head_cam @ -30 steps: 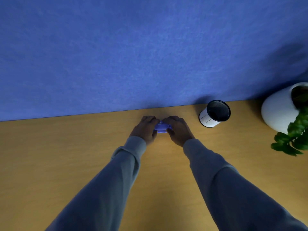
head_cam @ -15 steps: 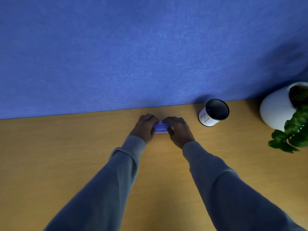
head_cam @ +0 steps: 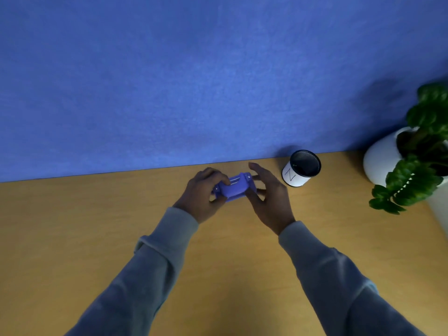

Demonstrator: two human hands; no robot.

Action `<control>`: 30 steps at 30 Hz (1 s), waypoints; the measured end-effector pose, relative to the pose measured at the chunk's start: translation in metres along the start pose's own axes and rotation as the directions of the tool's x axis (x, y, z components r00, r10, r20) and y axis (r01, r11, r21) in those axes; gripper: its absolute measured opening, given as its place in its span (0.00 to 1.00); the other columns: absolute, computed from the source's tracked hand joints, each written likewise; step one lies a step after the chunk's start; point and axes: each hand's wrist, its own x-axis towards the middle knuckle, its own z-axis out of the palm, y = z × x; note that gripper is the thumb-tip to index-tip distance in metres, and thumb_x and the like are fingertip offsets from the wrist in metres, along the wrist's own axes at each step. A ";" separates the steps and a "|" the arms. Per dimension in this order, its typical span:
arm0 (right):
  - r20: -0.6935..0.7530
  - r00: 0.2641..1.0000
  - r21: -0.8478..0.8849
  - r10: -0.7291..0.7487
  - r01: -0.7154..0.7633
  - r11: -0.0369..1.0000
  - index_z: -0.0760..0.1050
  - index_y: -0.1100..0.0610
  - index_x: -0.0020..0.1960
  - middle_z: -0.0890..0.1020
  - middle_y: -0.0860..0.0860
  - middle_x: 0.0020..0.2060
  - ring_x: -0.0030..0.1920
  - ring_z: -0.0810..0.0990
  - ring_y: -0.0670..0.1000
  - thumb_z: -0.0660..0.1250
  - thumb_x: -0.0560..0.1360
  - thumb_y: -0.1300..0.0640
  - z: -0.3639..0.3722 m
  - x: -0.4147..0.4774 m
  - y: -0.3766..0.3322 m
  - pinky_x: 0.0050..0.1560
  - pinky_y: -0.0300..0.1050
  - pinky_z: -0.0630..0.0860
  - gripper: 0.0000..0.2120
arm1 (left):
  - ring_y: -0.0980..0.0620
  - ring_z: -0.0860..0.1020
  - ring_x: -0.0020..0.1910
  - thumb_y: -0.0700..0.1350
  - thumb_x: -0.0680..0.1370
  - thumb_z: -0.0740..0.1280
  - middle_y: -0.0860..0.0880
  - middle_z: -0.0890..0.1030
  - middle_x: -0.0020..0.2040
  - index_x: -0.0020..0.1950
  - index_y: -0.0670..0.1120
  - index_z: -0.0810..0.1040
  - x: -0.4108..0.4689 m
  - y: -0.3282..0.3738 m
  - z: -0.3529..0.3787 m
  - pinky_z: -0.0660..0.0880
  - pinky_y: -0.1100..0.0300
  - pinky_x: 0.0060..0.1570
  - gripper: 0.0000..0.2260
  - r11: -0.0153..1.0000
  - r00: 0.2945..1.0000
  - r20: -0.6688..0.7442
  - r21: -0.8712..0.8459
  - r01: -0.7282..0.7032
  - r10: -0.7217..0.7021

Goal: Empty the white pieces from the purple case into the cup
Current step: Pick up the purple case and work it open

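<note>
1. Here the left hand [head_cam: 202,194] is grasping the small purple plastic case [head_cam: 233,187], with its fingers curling over the left end.
2. The right hand [head_cam: 268,197] is spreading open at the right end of the case; whether its thumb is touching the case, I cannot tell.
3. The case is sitting between both hands, above the wooden desk [head_cam: 72,238].
4. The white cup with a dark rim [head_cam: 301,171] is standing upright just right of the right hand.
5. A green plant in a white pot [head_cam: 383,163] is standing at the far right.
</note>
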 end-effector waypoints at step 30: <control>0.596 0.786 0.357 0.164 -0.442 0.823 0.77 0.64 0.68 0.84 0.59 0.61 0.62 0.83 0.57 0.70 0.76 0.72 -0.037 -0.050 -0.044 0.59 0.50 0.82 0.21 | 0.49 0.87 0.42 0.52 0.68 0.79 0.47 0.88 0.42 0.47 0.49 0.88 -0.095 0.066 -0.004 0.82 0.54 0.40 0.11 0.224 0.654 0.492 -0.674 0.704 -0.575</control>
